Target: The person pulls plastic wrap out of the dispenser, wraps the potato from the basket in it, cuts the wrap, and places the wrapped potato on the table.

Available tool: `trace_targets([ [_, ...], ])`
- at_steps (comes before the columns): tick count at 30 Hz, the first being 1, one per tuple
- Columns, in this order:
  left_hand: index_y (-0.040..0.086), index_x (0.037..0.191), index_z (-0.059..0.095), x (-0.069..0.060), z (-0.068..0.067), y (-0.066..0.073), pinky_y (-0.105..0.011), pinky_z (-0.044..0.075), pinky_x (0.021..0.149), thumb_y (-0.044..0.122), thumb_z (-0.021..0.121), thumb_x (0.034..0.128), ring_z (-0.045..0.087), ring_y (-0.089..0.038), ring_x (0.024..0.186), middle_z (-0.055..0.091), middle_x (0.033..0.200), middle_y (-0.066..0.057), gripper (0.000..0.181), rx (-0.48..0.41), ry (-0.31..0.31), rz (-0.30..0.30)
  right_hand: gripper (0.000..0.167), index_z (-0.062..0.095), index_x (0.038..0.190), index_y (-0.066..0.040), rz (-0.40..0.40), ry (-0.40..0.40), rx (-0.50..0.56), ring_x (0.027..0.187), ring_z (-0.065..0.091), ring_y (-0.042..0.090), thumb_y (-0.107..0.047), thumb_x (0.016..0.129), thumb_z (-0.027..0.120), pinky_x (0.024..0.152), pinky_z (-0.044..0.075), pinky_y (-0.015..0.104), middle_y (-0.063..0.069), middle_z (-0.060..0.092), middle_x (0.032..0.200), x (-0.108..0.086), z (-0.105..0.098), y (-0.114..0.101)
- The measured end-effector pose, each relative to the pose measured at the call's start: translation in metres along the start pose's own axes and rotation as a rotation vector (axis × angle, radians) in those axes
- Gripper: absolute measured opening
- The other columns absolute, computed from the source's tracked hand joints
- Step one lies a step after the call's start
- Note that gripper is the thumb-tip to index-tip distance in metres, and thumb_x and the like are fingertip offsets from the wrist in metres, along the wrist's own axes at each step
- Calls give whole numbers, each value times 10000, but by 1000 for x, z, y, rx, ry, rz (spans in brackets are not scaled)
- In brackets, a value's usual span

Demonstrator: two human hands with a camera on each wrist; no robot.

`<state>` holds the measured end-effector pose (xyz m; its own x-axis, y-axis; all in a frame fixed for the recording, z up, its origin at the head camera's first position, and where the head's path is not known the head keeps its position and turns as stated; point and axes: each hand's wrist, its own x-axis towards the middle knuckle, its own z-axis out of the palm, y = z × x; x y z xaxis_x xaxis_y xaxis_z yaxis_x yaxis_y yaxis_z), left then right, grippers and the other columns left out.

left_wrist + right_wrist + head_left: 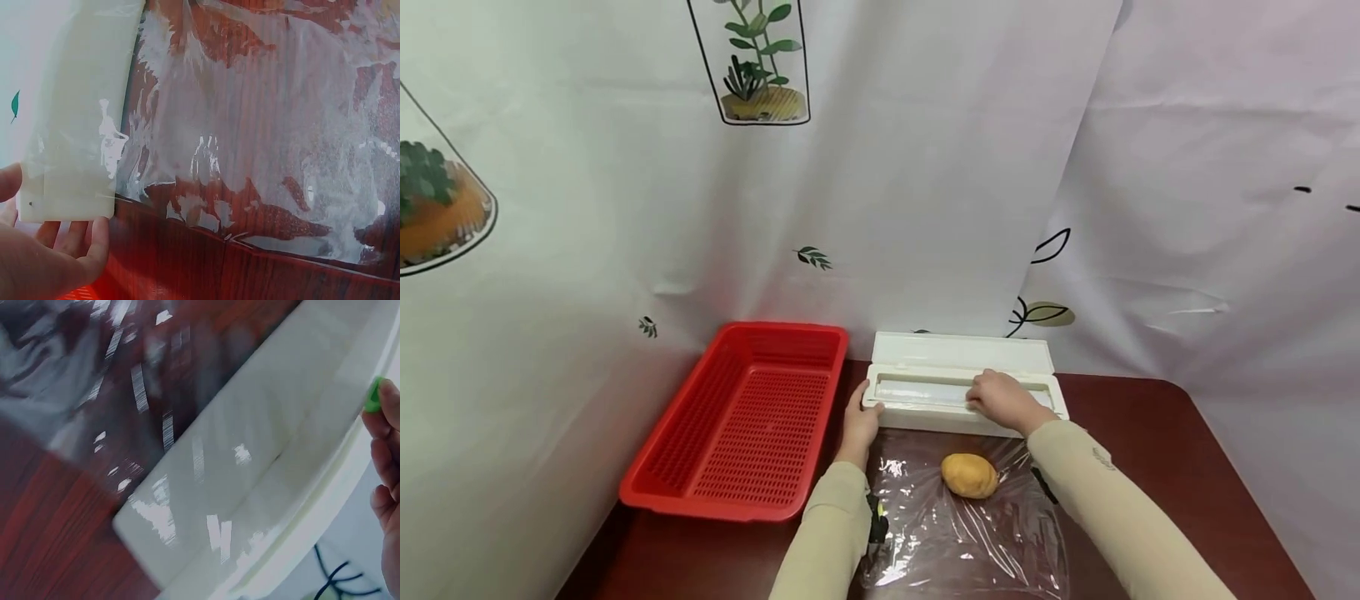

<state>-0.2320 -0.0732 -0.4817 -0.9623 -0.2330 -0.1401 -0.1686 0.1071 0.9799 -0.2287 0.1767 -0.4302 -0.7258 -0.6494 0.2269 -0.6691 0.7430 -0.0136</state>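
Okay, our left hand (pixel 859 429) grips the cling-film dispenser (pixel 932 419), right hand (pixel 1006 402) pinches the green slider (pixel 373 395); we should brace firmly, slide evenly.

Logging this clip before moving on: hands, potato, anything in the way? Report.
Left hand grips box at left end; right hand pinches green tab on it. Potato rests on clear film. No obstruction seen; red basket off left.

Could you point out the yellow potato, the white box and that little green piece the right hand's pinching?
Yellow potato (pixel 969 476): head view, middle of its upper side.
White box (pixel 940 419): head view, its front wall.
Green piece (pixel 372 399): right wrist view, its exposed face.
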Motion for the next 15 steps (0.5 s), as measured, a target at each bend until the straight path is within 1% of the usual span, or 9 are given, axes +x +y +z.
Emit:
trace_targets([
  [3, 86, 1368, 441, -1, -3, -2, -456, 279, 1032, -41, 564, 842, 361, -338, 1239, 373, 1393, -228, 555, -4, -8, -3, 85, 665, 736, -138, 16, 8, -40, 666, 458, 166, -142, 816, 691, 631, 407, 333, -28, 520, 706, -16, -4, 8],
  [5, 80, 1369, 437, -2, -5, -2, -457, 285, 1028, -40, 562, 840, 375, -338, 1223, 376, 1388, -234, 556, -5, -7, 1, 101, 653, 715, -150, 48, 9, -65, 657, 439, 160, -138, 801, 705, 621, 396, 327, -38, 502, 694, -27, -6, 14],
  [8, 79, 1364, 444, -3, -6, -1, -453, 310, 1009, -44, 561, 839, 398, -334, 1189, 387, 1380, -231, 552, -9, 5, -4, 92, 657, 717, -159, 90, 9, -89, 665, 442, 158, -149, 781, 723, 625, 400, 334, -48, 507, 696, -42, -6, 22],
  [10, 73, 1361, 445, -4, -6, -1, -457, 310, 1007, -48, 559, 838, 398, -339, 1191, 386, 1378, -235, 549, -4, 6, -1, 87, 659, 721, -159, 101, 12, -102, 676, 454, 164, -162, 778, 725, 634, 408, 344, -46, 521, 705, -49, -5, 25],
  [12, 77, 1361, 447, -4, -5, -1, -458, 301, 1014, -43, 562, 840, 385, -341, 1208, 379, 1385, -231, 548, -4, -4, -3, 84, 662, 728, -156, 98, 16, -125, 679, 460, 170, -177, 776, 727, 631, 412, 349, -41, 529, 712, -54, -4, 27],
  [15, 72, 1360, 446, -5, -2, -3, -465, 262, 1041, -42, 566, 838, 345, -351, 1259, 368, 1393, -235, 548, 2, -19, -3, 104, 651, 715, -147, 66, 17, -171, 673, 464, 180, -183, 777, 726, 621, 412, 346, -28, 533, 709, -60, -4, 31],
])
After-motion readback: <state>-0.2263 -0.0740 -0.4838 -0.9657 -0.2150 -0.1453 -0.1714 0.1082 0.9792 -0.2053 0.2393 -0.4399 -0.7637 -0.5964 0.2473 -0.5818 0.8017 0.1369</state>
